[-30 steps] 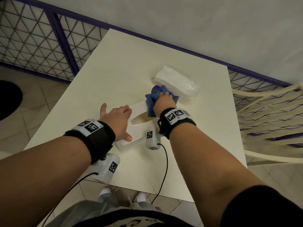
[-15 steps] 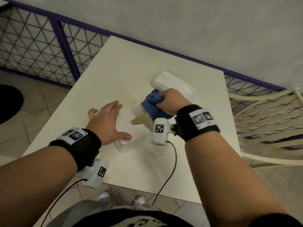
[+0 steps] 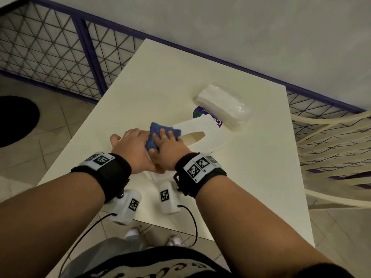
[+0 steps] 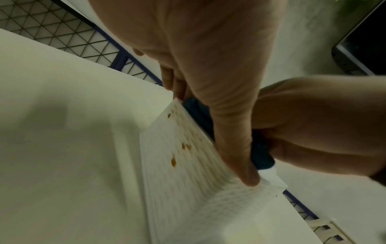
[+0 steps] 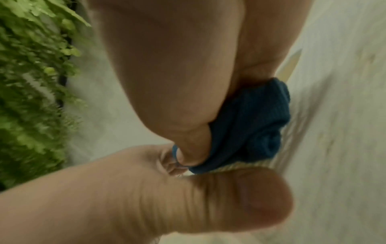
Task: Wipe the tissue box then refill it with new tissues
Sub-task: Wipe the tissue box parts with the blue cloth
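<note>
Lying flat near the middle of the table (image 3: 124,97), the white tissue box (image 3: 208,133) has its oval slot facing up and brown spots on its side wall. The right hand (image 3: 170,152) grasps a bunched blue cloth (image 3: 160,133) and presses it on the box's near end. The left hand (image 3: 130,149) clasps that end, thumb on the spotted wall, steadying it. To wipe well, I judge the cloth should turn down onto that spotted wall with firm short strokes while the left hand shifts clear. A wrapped tissue pack (image 3: 224,106) waits just beyond, for refilling afterwards.
</note>
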`<state>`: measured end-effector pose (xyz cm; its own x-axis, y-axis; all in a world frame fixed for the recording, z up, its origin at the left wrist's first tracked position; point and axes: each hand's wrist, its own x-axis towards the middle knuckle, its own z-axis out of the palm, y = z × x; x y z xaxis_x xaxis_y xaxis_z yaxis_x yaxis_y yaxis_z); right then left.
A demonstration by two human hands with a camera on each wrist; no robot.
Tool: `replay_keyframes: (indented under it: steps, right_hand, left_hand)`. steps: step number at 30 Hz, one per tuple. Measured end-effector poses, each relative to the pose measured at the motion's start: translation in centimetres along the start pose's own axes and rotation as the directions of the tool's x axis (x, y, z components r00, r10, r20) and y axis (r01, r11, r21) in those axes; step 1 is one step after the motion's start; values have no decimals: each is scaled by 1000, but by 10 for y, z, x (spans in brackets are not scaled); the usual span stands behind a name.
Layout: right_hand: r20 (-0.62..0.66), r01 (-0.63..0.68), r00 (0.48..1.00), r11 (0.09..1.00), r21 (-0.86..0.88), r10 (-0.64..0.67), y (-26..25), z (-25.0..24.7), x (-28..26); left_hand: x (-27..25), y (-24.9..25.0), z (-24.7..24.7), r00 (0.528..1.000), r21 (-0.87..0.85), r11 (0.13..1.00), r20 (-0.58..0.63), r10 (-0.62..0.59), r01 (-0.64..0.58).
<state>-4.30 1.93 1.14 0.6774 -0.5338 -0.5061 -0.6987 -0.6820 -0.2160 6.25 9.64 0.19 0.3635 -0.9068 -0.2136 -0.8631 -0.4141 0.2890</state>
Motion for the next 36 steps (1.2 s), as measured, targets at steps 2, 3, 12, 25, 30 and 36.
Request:
replay_keyframes:
  steps: [2, 3, 12, 25, 30, 36]
  right_hand:
    - [42, 124, 992, 989, -83, -121, 7, -1, -7]
    - [78, 160, 985, 983, -90, -153, 16, 0, -10]
    - [45, 147, 988, 988, -49, -145, -5, -6, -6]
    - [9, 130, 991, 971, -199, -131, 60, -19, -35]
    - [54, 182, 983, 978, -103, -177, 25, 9, -37]
    - [-46, -147, 988, 988, -39, 145, 113, -13, -58]
  left_hand:
    - [-1, -2, 1, 1000, -29, 999, 2, 15, -15]
    - [-1, -4, 2, 1000, -25, 1000, 12, 19, -18]
    - [-3, -8, 3, 999, -99, 995, 37, 5, -1]
    - [0, -14, -4, 992, 190, 974, 69, 110, -121]
    - [4, -10, -9, 989, 274, 951, 76, 125, -142]
    - [8, 1, -17, 987, 335, 933, 130, 94, -133]
